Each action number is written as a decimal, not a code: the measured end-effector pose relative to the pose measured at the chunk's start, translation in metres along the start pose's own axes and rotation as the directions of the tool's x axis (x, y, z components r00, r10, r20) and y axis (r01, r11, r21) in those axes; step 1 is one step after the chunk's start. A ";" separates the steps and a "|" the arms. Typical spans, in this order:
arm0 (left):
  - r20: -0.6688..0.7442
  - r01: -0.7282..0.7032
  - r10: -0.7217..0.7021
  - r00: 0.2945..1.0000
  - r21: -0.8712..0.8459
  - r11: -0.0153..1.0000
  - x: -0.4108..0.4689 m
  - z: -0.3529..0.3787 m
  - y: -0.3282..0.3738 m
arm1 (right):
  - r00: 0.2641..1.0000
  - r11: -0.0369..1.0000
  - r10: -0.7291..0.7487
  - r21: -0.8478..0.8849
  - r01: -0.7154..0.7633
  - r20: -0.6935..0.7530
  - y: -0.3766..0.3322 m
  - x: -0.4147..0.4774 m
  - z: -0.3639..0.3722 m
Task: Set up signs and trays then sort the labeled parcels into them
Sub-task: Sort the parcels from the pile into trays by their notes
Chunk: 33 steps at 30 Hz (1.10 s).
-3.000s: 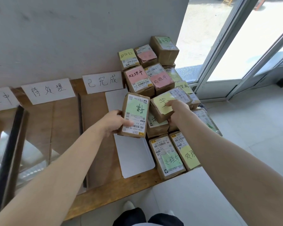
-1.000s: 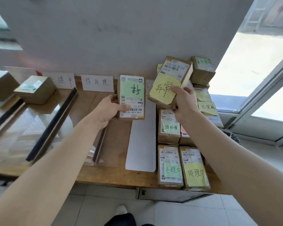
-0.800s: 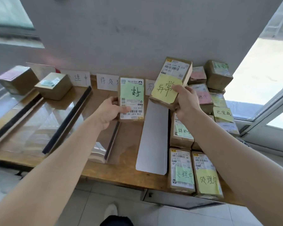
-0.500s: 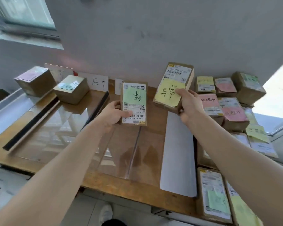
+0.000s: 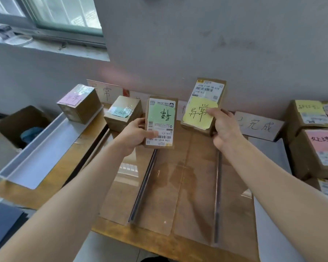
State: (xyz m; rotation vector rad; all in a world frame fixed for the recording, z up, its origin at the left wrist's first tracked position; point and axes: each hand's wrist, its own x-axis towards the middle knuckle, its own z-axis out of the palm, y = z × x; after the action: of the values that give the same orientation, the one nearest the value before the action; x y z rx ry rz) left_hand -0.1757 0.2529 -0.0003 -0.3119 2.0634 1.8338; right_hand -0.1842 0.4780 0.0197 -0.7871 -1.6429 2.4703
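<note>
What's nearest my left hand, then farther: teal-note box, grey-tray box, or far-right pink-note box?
1. Teal-note box, just behind the left hand.
2. Grey-tray box, farther left.
3. Far-right pink-note box, way over on the right.

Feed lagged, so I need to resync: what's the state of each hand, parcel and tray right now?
left hand, gripping the green-note parcel
green-note parcel, held off the table
right hand, gripping the yellow-note parcel
yellow-note parcel, held off the table
left pink-note parcel, resting in grey tray, far end
teal-note parcel, set down, unheld
</note>
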 end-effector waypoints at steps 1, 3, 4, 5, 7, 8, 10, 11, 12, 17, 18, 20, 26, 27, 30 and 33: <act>-0.007 0.000 -0.001 1.000 -0.003 1.000 -0.001 -0.009 -0.001 | 1.000 1.000 0.000 0.002 0.000 0.013 0.002 0.000 0.008; -0.019 -0.006 0.006 1.000 -0.023 1.000 -0.007 -0.024 -0.003 | 0.999 1.000 0.004 -0.008 -0.003 0.054 0.006 -0.004 0.024; -0.031 -0.012 0.011 0.999 -0.036 0.999 -0.011 -0.031 -0.004 | 0.996 1.000 0.010 -0.020 -0.008 0.084 0.008 -0.006 0.032; -0.044 -0.018 0.016 0.999 -0.043 0.999 -0.017 -0.037 -0.003 | 0.993 0.999 0.018 -0.031 -0.014 0.115 0.010 -0.009 0.040; -0.077 -0.026 0.021 0.997 -0.056 0.998 -0.027 -0.052 -0.006 | 0.985 0.998 0.038 -0.051 -0.030 0.171 0.017 -0.013 0.055; -0.096 -0.028 0.022 0.995 -0.067 0.997 -0.032 -0.059 -0.007 | 0.980 0.998 0.051 -0.053 -0.042 0.192 0.019 -0.015 0.063; -0.134 -0.037 0.026 0.991 -0.075 0.996 -0.039 -0.074 -0.010 | 0.971 0.997 0.074 -0.047 -0.065 0.226 0.025 -0.020 0.077; -0.149 -0.037 0.025 0.989 -0.082 0.996 -0.042 -0.081 -0.011 | 0.967 0.997 0.080 -0.044 -0.071 0.243 0.029 -0.022 0.084; -0.159 -0.037 0.022 0.987 -0.094 0.995 -0.043 -0.089 -0.013 | 0.963 0.996 0.084 -0.049 -0.074 0.255 0.033 -0.025 0.090; -0.173 -0.057 0.037 0.984 -0.112 0.992 -0.038 -0.129 -0.018 | 0.960 0.996 0.072 -0.074 -0.054 0.271 0.047 -0.033 0.128; -0.170 -0.057 0.038 0.985 -0.109 0.992 -0.034 -0.141 -0.020 | 0.961 0.996 0.064 -0.079 -0.044 0.268 0.051 -0.034 0.139; -0.155 -0.053 0.037 0.987 -0.098 0.994 -0.025 -0.167 -0.024 | 0.965 0.996 0.051 -0.084 -0.030 0.256 0.061 -0.036 0.163; -0.078 0.019 -0.018 0.997 0.013 1.000 0.001 -0.280 -0.040 | 0.979 0.994 0.083 -0.081 -0.069 0.186 0.126 -0.036 0.259; -0.068 0.041 -0.038 0.997 0.035 0.999 0.005 -0.301 -0.044 | 0.981 0.992 0.099 -0.094 -0.084 0.168 0.140 -0.035 0.277; -0.059 0.115 -0.110 0.992 0.085 0.990 0.019 -0.355 -0.057 | 0.983 0.977 0.160 -0.154 -0.145 0.085 0.180 -0.033 0.322; -0.024 0.164 -0.162 0.986 0.126 0.978 0.032 -0.384 -0.068 | 0.972 0.947 0.233 -0.233 -0.221 0.027 0.216 -0.028 0.345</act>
State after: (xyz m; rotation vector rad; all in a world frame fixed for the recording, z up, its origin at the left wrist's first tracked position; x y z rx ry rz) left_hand -0.2244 -0.1336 -0.0404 -0.4460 2.0860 1.6006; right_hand -0.2690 0.0860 -0.0577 -0.9972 -1.9874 2.4973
